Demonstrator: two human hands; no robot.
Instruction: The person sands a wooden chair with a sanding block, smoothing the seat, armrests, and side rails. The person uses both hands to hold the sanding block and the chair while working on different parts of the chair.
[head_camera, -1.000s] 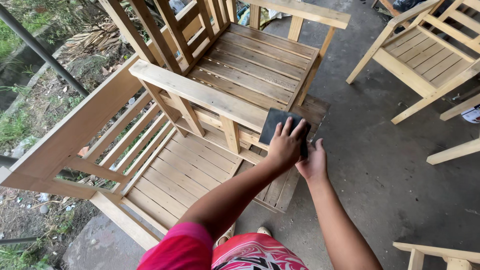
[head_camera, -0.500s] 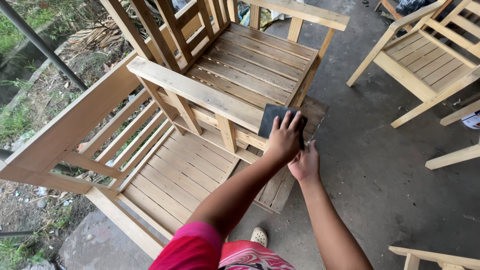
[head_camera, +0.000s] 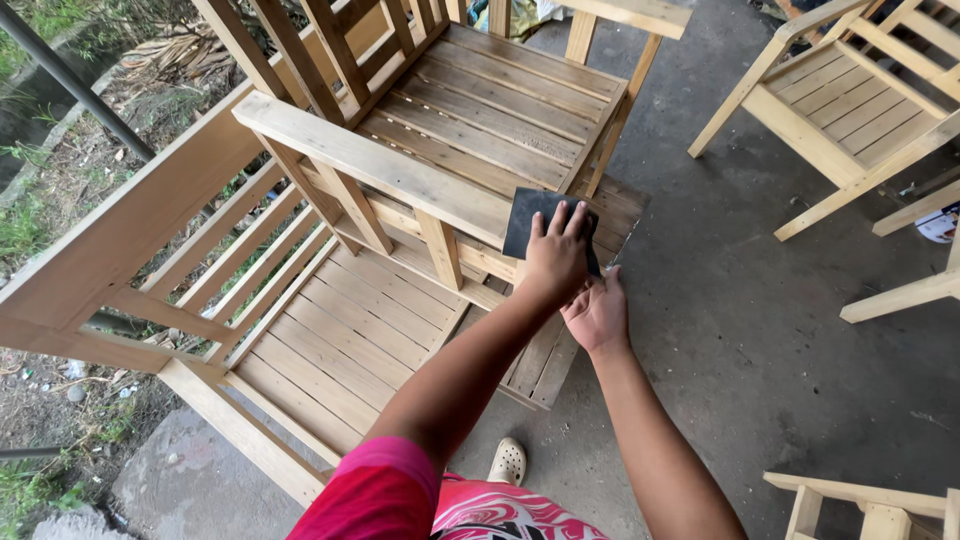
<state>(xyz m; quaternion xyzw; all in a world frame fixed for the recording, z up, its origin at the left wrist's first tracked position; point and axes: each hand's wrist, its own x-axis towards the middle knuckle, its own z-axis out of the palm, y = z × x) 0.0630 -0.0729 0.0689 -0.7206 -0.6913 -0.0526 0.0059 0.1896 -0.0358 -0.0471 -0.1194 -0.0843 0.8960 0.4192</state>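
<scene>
A dark square sheet of sandpaper (head_camera: 524, 218) lies on the front end of the armrest (head_camera: 370, 160) of an unpainted wooden chair. My left hand (head_camera: 555, 258) lies flat on the sheet, fingers together, pressing it onto the wood. Just below it, my right hand (head_camera: 600, 318) sits against the armrest's front end at the sheet's lower edge. Its fingertips are hidden under my left hand. The chair's slatted seat (head_camera: 500, 110) lies beyond the hands.
A second slatted wooden frame (head_camera: 340, 340) lies tipped on the ground under the chair. Another wooden chair (head_camera: 850, 120) stands at the right, with more wooden parts (head_camera: 860, 500) at the bottom right. The floor (head_camera: 760, 340) is grey concrete, with grass and dirt at the left. A pale sandal (head_camera: 508, 462) shows by my foot.
My left hand and the sandpaper have shifted a little along the end of the armrest, and my right hand has followed beneath. The view has moved slightly.
</scene>
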